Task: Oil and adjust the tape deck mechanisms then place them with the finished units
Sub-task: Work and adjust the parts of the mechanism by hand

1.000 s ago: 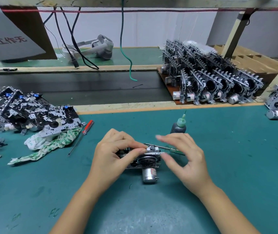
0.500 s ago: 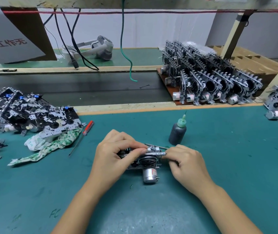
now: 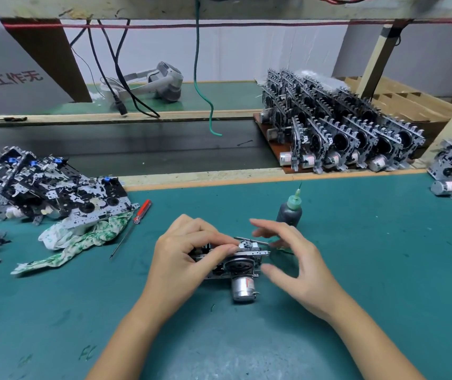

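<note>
**Tape deck part held on the green mat**

The tape deck part [image 3: 236, 263] sits mid-mat. The left hand [image 3: 186, 259] pinches its top edge. The right hand [image 3: 296, 259], at 3 o'clock, has spread, blurry fingers holding nothing. The oil bottle [image 3: 289, 211] stands at 1 o'clock. Finished units [image 3: 340, 133] line up farther out at 1 o'clock

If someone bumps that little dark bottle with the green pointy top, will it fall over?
Probably yes. The oil bottle stands upright on a small base, tall and narrow, so it likely tips easily. Being round, it might then roll on the green mat.
</note>
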A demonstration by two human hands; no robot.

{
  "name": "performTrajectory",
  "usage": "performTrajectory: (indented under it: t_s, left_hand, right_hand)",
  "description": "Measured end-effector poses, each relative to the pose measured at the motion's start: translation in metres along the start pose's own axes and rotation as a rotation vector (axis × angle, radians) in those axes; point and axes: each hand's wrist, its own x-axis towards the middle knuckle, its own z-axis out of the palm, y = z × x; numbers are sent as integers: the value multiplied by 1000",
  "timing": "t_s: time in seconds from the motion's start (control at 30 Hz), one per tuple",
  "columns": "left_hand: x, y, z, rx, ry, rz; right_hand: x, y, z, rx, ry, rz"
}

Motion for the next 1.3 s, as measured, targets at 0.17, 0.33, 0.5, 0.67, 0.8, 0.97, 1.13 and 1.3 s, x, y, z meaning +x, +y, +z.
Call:
performTrajectory:
  t_s: [0.17,0.33,0.5,0.67,0.8,0.97,1.13,1.3]
  left_hand:
    - [1,0,1,9,-2,2]
    - [2,-1,0,6,-20,-4]
    - [2,-2,-1,-7,-28,-2]
    - [1,-2,-1,-12,-29,-4]
    - [2,-2,-2,-9,-38,2]
    - [1,-1,-2,-1,-30,-1]
    - [1,1,-3,-75,18,-50]
    - [0,-3,-6,216,93,93]
  right_hand:
    - [7,0,13,4,-4,89]
    - [8,2,17,74,8,111]
    - [9,0,17,187,7,119]
    - [12,1,15,223,-30,137]
    - [13,3,15,248,-54,130]
    - [13,-1,11,224,-58,90]
    - [17,-22,-1,-284,132,-165]
    - [41,-49,-4,-812,-143,-492]
